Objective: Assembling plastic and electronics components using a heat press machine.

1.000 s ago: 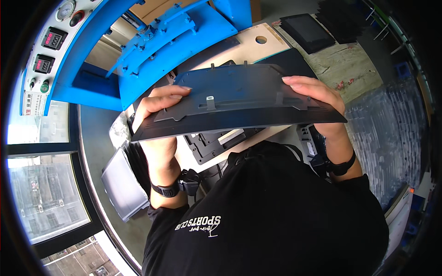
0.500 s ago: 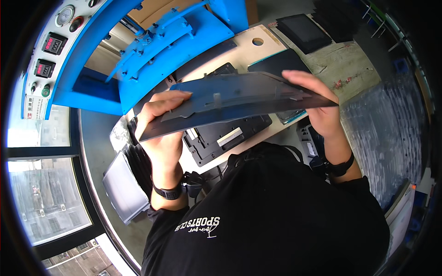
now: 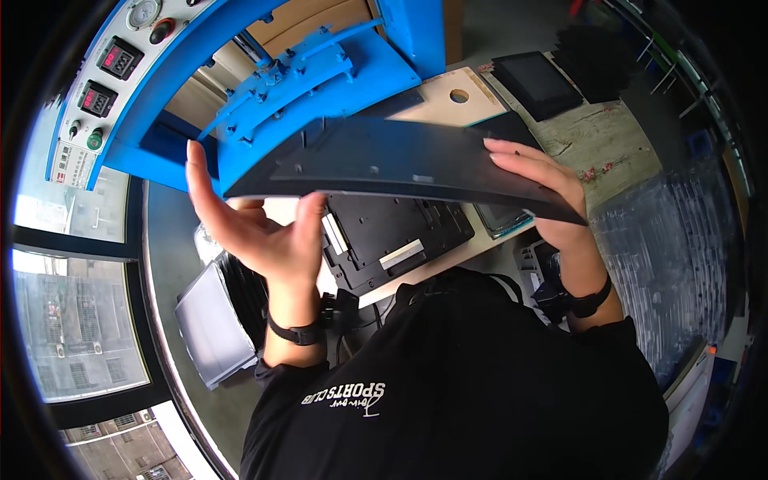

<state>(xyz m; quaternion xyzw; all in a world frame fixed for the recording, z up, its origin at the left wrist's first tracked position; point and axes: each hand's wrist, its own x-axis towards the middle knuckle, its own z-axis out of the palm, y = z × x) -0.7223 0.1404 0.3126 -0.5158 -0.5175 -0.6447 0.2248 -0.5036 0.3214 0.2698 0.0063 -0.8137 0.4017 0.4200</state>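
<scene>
I hold a long dark plastic panel [image 3: 384, 164] flat and level in front of my chest, above the bench. My left hand [image 3: 256, 228] grips its left end, palm turned up and thumb under the edge. My right hand [image 3: 544, 192] clasps its right end with the fingers laid over the top. Under the panel a black device housing [image 3: 392, 240] with white labels lies on the bench.
A blue press machine [image 3: 320, 80] with a control panel of gauges and buttons [image 3: 104, 72] stands behind the bench. A dark screen unit [image 3: 536, 80] lies at the back right on a light board with a hole [image 3: 458, 95]. Stacked clear trays [image 3: 672, 264] are at my right, a grey tray [image 3: 208, 328] at my lower left.
The panel has swung from tilted toward me to nearly level and moved up and away. My left hand has turned palm up under its left end.
</scene>
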